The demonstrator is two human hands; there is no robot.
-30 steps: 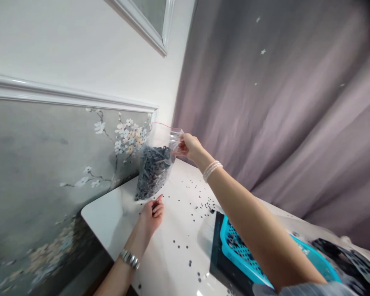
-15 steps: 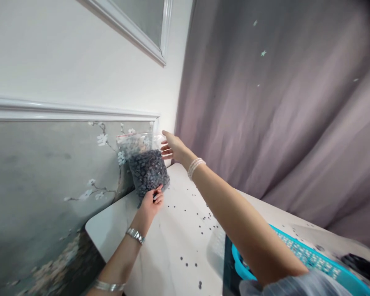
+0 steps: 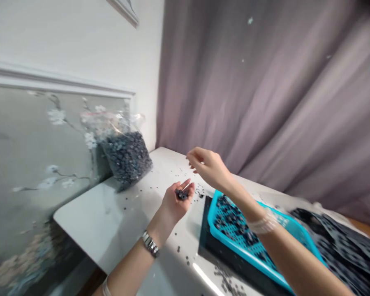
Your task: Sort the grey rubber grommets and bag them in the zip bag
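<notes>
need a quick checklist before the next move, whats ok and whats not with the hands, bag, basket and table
1. Left hand keeping its dark pieces in the palm: ok, they lie in the cupped, upturned palm.
2. Right hand empty: cannot tell, fingers are curled and the palm is turned away.
3. Clear bag standing without a hand on it: ok, it is at the wall side.
4. Bag's top sealed: cannot tell, blurred.
5. Blue basket fully in view: not ok, the right arm covers part.
6. White table free of loose bits: not ok, small dark ones are scattered about.
</notes>
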